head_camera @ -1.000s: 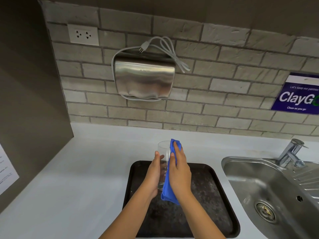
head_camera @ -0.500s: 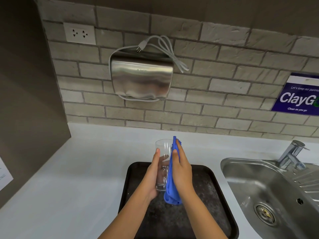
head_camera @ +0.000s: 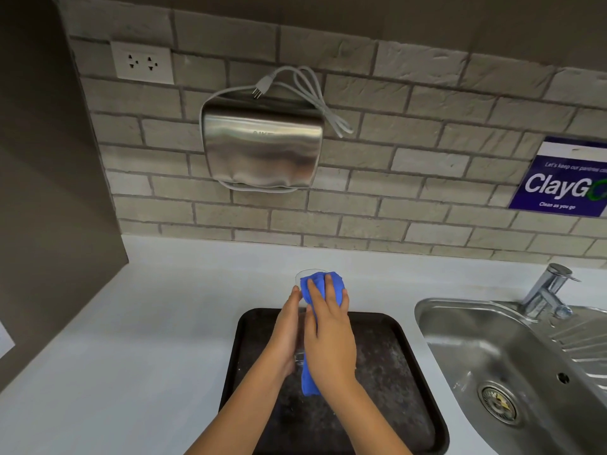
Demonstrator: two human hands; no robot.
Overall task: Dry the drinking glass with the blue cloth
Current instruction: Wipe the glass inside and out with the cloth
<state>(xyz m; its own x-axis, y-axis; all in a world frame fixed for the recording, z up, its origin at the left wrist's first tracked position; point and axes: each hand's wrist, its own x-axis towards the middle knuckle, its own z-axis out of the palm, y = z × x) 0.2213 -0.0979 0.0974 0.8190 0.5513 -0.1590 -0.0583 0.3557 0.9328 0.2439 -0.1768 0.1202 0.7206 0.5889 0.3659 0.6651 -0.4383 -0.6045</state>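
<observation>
A clear drinking glass [head_camera: 301,280] is held upright above the black tray [head_camera: 387,362]. My left hand [head_camera: 286,333] grips its left side. The blue cloth [head_camera: 323,287] drapes over the glass's rim and right side, with a tail hanging below my palm. Pressing the cloth against the glass, my right hand [head_camera: 328,336] covers most of it. Only the far-left rim and a bit of the base of the glass show between the hands.
A steel sink [head_camera: 512,366] with a tap [head_camera: 545,290] lies to the right. On the brick wall hang a steel hand dryer [head_camera: 262,149] with its loose cord, a socket [head_camera: 143,62] and a blue sign [head_camera: 565,182]. White counter [head_camera: 131,339] spreads to the left.
My right hand has swung the cloth from the glass's right side over its rim and front. The cloth now bunches at the top. The left hand keeps its hold.
</observation>
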